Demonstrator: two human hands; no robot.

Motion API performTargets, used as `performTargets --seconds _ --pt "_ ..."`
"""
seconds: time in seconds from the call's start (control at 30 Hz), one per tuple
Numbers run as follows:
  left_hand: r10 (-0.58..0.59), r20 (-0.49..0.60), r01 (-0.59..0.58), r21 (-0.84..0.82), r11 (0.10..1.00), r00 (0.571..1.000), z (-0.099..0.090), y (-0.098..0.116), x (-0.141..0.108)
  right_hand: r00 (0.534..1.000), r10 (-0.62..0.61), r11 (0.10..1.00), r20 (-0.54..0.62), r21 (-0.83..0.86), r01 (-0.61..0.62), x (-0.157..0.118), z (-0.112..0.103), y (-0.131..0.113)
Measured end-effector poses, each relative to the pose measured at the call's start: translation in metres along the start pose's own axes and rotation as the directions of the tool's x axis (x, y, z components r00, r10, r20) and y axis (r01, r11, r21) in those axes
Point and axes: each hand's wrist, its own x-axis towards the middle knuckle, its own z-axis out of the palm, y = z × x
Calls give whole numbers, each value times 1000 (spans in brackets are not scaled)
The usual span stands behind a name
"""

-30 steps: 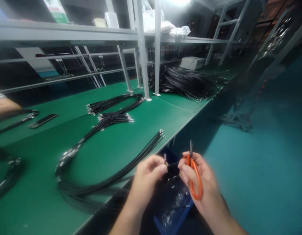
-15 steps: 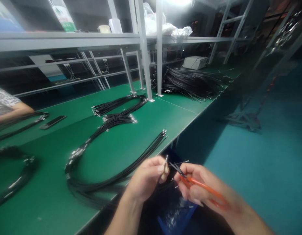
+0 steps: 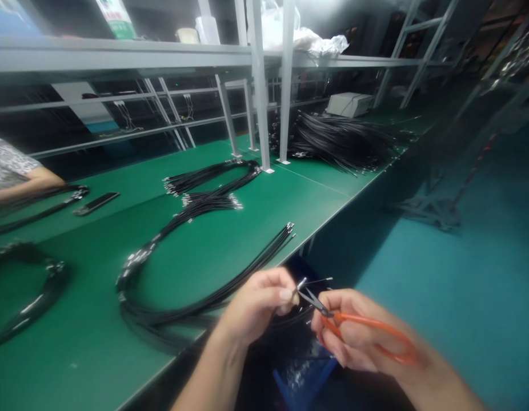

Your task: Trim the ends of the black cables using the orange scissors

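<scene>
My left hand (image 3: 264, 302) pinches a thin black cable near its silvery end (image 3: 302, 283), just off the table's front edge. In my right hand (image 3: 354, 331) is a pair of orange-handled scissors (image 3: 376, 325), my fingers around the handles. Their dark, slightly parted blades point left at the cable end, close to my left fingertips; whether they touch it I cannot tell. A bundle of black cables (image 3: 196, 311) with light-coloured ends curves across the green table, partly hidden behind my left hand.
More cable bundles lie on the green table (image 3: 221, 251), with a large pile (image 3: 337, 140) behind the metal posts (image 3: 261, 91). A phone (image 3: 97, 202) lies near another person's arm (image 3: 44, 178) at left. Below my hands is a blue bin (image 3: 305, 377).
The scissors' blades have come up to the cable end by my left fingertips. That end now tilts further right. The whole view has shifted slightly.
</scene>
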Motion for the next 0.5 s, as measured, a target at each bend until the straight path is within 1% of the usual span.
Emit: performTargets --seconds 0.17,0.4,0.5 --pt "9 -6 -9 22 1000 1000 1 1 -1 1000 -6 1000 14 19 6 -1 1 -2" --pt "12 -24 -10 77 997 1000 2 -1 -1 1000 2 1000 -2 21 -2 4 6 -6" --pt "29 -24 -26 112 993 999 -1 0 -1 998 41 999 -56 -24 -43 4 11 -8"
